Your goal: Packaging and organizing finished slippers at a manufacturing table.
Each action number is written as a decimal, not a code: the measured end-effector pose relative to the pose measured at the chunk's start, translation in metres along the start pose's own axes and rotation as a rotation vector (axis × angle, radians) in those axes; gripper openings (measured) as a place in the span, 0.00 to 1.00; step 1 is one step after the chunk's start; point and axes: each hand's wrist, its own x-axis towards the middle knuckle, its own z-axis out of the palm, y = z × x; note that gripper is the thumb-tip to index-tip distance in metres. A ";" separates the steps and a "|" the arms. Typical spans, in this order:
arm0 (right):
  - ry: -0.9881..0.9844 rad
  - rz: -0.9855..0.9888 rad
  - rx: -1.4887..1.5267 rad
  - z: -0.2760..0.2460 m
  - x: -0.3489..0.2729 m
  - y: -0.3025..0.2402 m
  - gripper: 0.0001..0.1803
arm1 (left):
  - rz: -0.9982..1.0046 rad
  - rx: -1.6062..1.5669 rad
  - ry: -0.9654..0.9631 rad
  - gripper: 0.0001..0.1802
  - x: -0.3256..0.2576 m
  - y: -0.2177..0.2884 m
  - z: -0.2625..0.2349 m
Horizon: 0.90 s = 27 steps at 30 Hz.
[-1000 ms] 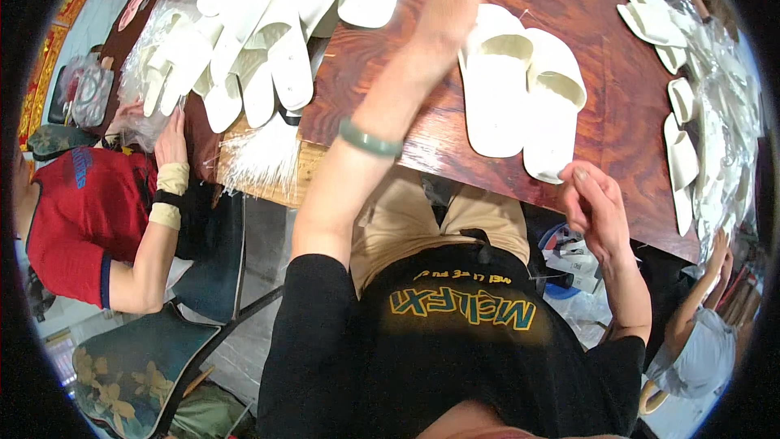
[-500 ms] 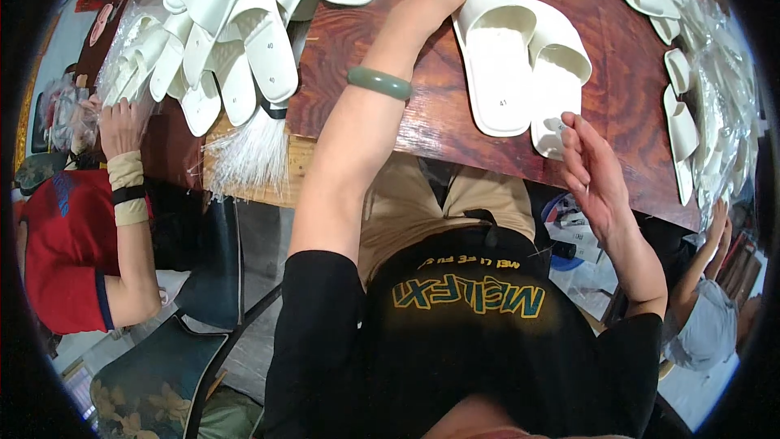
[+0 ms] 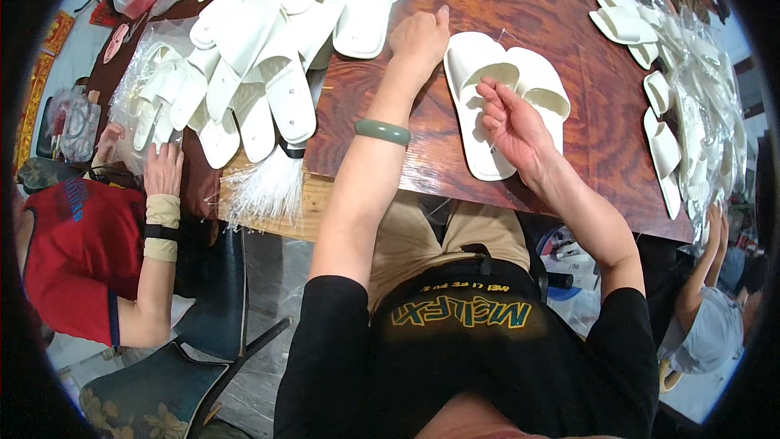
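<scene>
A pair of white slide slippers point(image 3: 486, 158) lies side by side on the brown wooden table, toes away from me, the right one partly overlapped. A thin clear strand stands up near their toe straps. My left hand point(image 3: 418, 42) is closed just left of the left slipper's toe, thumb uppermost; its curled fingers hide whatever they may hold. A green bangle point(image 3: 383, 132) circles that wrist. Over the middle of the pair, my right hand point(image 3: 513, 120) is held with its fingers curled in toward the thumb. What it pinches, if anything, is too small to name.
Many white slippers point(image 3: 288, 102) are heaped at the left, above a bundle of white plastic strands point(image 3: 264, 195) at the table edge. More slippers under clear plastic point(image 3: 703, 118) line the right side. A co-worker in red point(image 3: 85, 256) works at the left; others sit at the right.
My right hand has come up and left from beside the slippers' heels to over the pair. My left hand has drawn slightly away from the left slipper's toe. The whole view has shifted.
</scene>
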 end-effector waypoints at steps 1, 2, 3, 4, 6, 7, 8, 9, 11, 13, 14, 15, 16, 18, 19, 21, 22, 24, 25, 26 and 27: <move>0.005 0.006 0.014 0.001 0.003 -0.002 0.10 | -0.024 0.012 -0.043 0.31 0.000 0.000 0.001; -0.001 0.008 0.014 0.003 0.006 -0.004 0.10 | -0.047 0.024 -0.086 0.32 0.000 0.000 0.002; -0.010 0.014 0.004 0.003 0.007 -0.005 0.10 | -0.049 0.028 -0.085 0.32 0.001 0.000 0.003; -0.020 0.019 -0.006 0.004 0.008 -0.007 0.10 | -0.050 0.017 -0.067 0.33 0.002 -0.001 0.004; -0.039 0.047 -0.014 0.003 0.013 -0.010 0.09 | -0.054 0.010 -0.053 0.33 0.002 0.002 0.002; -0.056 0.072 -0.024 0.002 0.016 -0.011 0.09 | -0.051 0.012 -0.072 0.33 0.001 0.005 0.000; -0.057 0.080 -0.020 0.000 0.018 -0.010 0.09 | -0.051 0.015 -0.088 0.33 -0.001 0.008 -0.003; -0.081 0.100 -0.034 0.001 0.019 -0.006 0.09 | -0.069 0.028 -0.079 0.33 -0.003 0.005 -0.004; -0.154 0.129 -0.063 0.004 0.022 -0.005 0.07 | -0.046 0.193 -0.118 0.30 0.006 0.004 0.000; -0.066 0.095 -0.120 0.005 0.018 -0.011 0.06 | 0.009 0.171 -0.141 0.27 0.005 0.019 0.008; -0.116 0.117 -0.081 0.000 0.018 -0.015 0.07 | 0.008 0.141 -0.120 0.24 0.010 0.020 0.015; -0.154 0.139 -0.033 -0.008 0.021 -0.017 0.07 | -0.050 0.124 -0.129 0.22 0.010 0.027 0.018; -0.107 0.132 -0.087 0.003 0.017 -0.009 0.08 | -0.030 0.085 -0.018 0.20 0.010 0.013 0.024; -0.056 0.113 -0.119 0.002 0.013 -0.011 0.09 | -0.048 0.102 0.026 0.21 0.004 0.017 0.031; -0.080 0.131 -0.108 0.001 0.013 -0.010 0.10 | -0.064 0.119 0.045 0.21 -0.001 0.015 0.029; -0.125 0.154 -0.111 0.000 0.018 -0.006 0.09 | -0.010 0.235 0.172 0.25 -0.006 0.012 0.022; -0.106 0.151 -0.111 0.000 0.021 -0.004 0.09 | -0.020 0.256 0.189 0.25 -0.008 0.011 0.016; -0.081 0.148 -0.112 -0.012 0.032 -0.004 0.09 | -0.138 0.202 -0.088 0.29 -0.009 0.014 0.005; -0.098 0.141 -0.106 -0.020 0.036 -0.010 0.08 | -0.175 0.213 -0.181 0.31 -0.012 0.026 -0.002; -0.076 0.127 -0.102 -0.016 0.040 -0.011 0.08 | -0.157 0.247 -0.115 0.29 -0.008 0.021 0.005; -0.044 0.133 -0.108 -0.006 0.036 -0.011 0.08 | -0.073 0.227 -0.087 0.26 -0.003 0.011 0.012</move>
